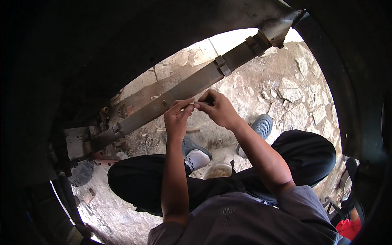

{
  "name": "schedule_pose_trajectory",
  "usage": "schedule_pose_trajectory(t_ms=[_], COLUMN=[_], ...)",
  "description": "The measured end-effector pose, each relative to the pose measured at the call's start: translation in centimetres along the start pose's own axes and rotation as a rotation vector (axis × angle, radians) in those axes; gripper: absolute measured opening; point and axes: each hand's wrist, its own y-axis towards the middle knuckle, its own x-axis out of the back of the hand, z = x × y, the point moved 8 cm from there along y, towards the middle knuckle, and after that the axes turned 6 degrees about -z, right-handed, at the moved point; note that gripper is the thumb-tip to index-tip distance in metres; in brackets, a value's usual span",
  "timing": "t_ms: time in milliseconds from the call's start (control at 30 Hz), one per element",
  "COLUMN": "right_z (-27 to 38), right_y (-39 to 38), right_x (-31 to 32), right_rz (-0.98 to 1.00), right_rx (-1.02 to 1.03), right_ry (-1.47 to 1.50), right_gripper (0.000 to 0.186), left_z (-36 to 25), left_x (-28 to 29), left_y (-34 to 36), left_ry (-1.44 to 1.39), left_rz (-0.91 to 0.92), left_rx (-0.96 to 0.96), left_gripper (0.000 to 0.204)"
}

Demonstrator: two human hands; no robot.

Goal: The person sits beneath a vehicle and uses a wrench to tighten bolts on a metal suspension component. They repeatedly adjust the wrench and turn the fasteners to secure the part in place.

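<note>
Both my hands meet at the middle of the view, just in front of a long flat metal bar point(145, 109) that runs diagonally with bracket clips on it. My left hand point(178, 114) has thumb and fingers pinched together near their tips. Against it, my right hand point(216, 108) also pinches with bent fingers. A small dark piece shows between the fingertips of the two hands, too small to make out. Behind my left hand, a narrow light strip point(191, 130) lies low near my shoe.
A dark metal body point(73, 49) surrounds me overhead and at the sides, with metal fittings point(75, 143) at the left. Below are rough stony ground point(292, 94), my grey shoes point(261, 126), my bent knees and a round pan point(216, 171). Red fabric point(347, 228) shows at lower right.
</note>
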Motion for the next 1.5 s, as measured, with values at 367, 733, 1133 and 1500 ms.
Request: schedule_pose_trajectory(t_ms=[367, 733, 1133, 1500], right_z=[5.2, 3.5, 3.7, 2.9], right_y=[7.1, 10.1, 10.5, 7.7], right_x=[1.0, -0.7, -0.9, -0.4], right_rz=[-0.14, -0.115, -0.124, -0.16], right_rx=[0.428, 0.399, 0.402, 0.454], right_ry=[-0.586, -0.69, -0.78, -0.643], right_gripper=[0.013, 0.008, 0.01, 0.007], left_z=[-2.6, 1.3, 1.8, 1.6], left_x=[5.2, 5.0, 5.5, 6.2], left_y=[6.2, 7.3, 8.0, 7.5], left_ry=[0.678, 1.181, 1.269, 1.234], left_rz=[-0.344, -0.393, -0.369, -0.331], left_rx=[-0.345, -0.386, -0.286, -0.293], left_gripper=[0.017, 0.029, 0.036, 0.037])
